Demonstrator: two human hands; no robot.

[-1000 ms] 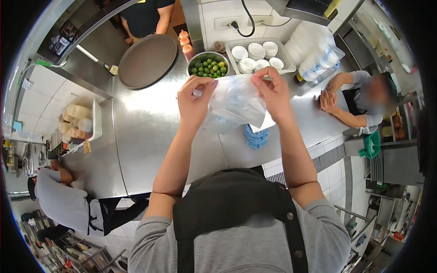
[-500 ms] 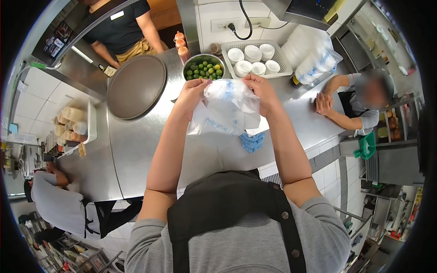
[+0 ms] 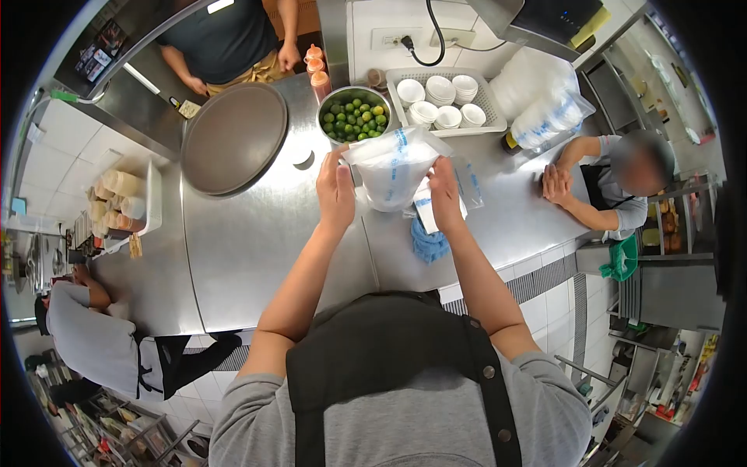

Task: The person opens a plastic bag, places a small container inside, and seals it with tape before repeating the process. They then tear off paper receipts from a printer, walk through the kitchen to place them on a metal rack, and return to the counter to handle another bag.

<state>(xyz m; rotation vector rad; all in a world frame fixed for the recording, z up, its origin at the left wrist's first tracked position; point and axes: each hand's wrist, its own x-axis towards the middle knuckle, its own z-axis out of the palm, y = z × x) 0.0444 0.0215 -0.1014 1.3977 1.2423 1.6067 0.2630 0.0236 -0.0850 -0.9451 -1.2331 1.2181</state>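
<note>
A clear plastic bag with blue print is spread between my two hands above the steel counter, its wide mouth up and its body puffed out. My left hand holds the bag's left edge, thumb raised. On the opposite edge, my right hand has its fingers against the plastic; the fingertips are partly hidden. Another flat clear bag lies on the counter just right of my right hand. Below the held bag are a white packet or paper and a crumpled blue cloth.
A steel bowl of green limes stands behind the bag, beside a tray of stacked white cups. Sauce bottles, a round brown tray and bagged cups are around. A co-worker leans on the counter's right end.
The bag has gone from hanging crumpled in my pinching fingers to puffed out with its mouth widened. My hands have moved slightly lower, palms facing each other, and the flat bag now shows.
</note>
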